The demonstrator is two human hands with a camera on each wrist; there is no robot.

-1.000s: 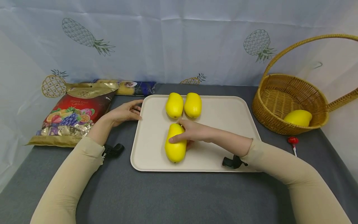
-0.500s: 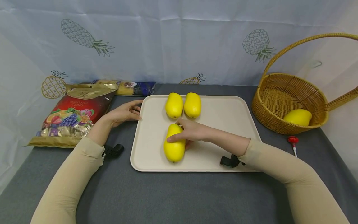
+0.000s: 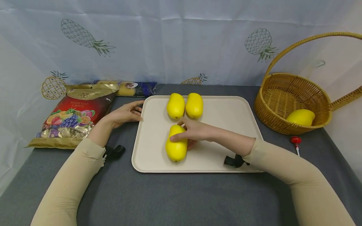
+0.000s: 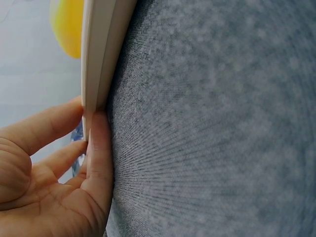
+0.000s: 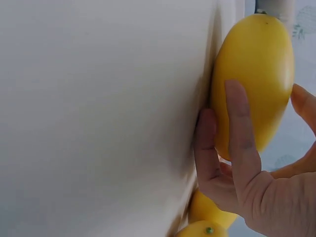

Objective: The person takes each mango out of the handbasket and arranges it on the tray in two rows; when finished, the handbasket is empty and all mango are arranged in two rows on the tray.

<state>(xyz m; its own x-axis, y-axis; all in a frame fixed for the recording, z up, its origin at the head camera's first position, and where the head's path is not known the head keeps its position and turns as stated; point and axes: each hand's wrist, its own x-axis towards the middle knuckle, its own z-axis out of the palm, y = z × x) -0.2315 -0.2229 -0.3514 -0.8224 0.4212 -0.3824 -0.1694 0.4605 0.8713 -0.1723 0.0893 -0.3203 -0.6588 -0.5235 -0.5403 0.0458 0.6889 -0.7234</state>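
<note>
A cream tray [image 3: 220,125] lies on the grey tablecloth. My right hand [image 3: 195,130] holds a smooth yellow mango [image 3: 176,150] at the tray's front left, thumb across its near side. In the right wrist view, two fingers [image 5: 242,128] lie along one side of the mango [image 5: 259,64], with the thumb on the opposite side. Beyond it, a pair of mangoes [image 3: 176,106] lie side by side near the tray's back edge. My left hand [image 3: 125,114] is at the tray's left edge. The left wrist view has its thumb and fingers pinching the tray's rim [image 4: 94,64].
A wicker basket [image 3: 264,113] with a tall handle stands at the right, one mango [image 3: 301,117] inside. Before it lies a red lollipop [image 3: 295,140]. At the left are a mixed fruit candy bag [image 3: 76,116] and, behind, a blue and yellow packet [image 3: 135,89]. A pineapple-print curtain [image 3: 175,47] hangs behind.
The right hand and its mango have shifted very slightly to the left and away from the tray's front edge. The left hand stays at the tray's edge.
</note>
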